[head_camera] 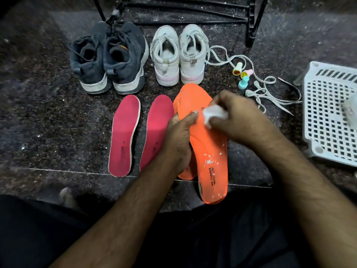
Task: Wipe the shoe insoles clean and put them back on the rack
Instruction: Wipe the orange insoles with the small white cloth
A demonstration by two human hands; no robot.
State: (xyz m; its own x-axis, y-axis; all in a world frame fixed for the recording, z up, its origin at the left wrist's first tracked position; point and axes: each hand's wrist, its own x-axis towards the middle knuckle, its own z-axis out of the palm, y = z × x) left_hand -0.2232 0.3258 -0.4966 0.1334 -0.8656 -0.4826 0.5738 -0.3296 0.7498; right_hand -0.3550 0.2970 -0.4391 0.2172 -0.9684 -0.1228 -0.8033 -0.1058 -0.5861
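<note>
My left hand [178, 138] grips the left edge of an orange insole [210, 151] held above the floor, its heel end toward me and flecked with white specks. My right hand [237, 117] pinches a crumpled white tissue [213, 113] and presses it on the insole's middle. A second orange insole [186, 174] lies under it, mostly hidden. Two pink insoles [123, 134] [157, 124] lie side by side on the dark speckled floor to the left. The black shoe rack [251, 22] stands at the back.
A pair of dark blue sneakers [108, 59] and a pair of white sneakers [177, 55] stand behind the insoles. Loose white laces [266, 93] and three small coloured stampers [243, 74] lie to the right. A white plastic basket [330, 113] lies at the far right.
</note>
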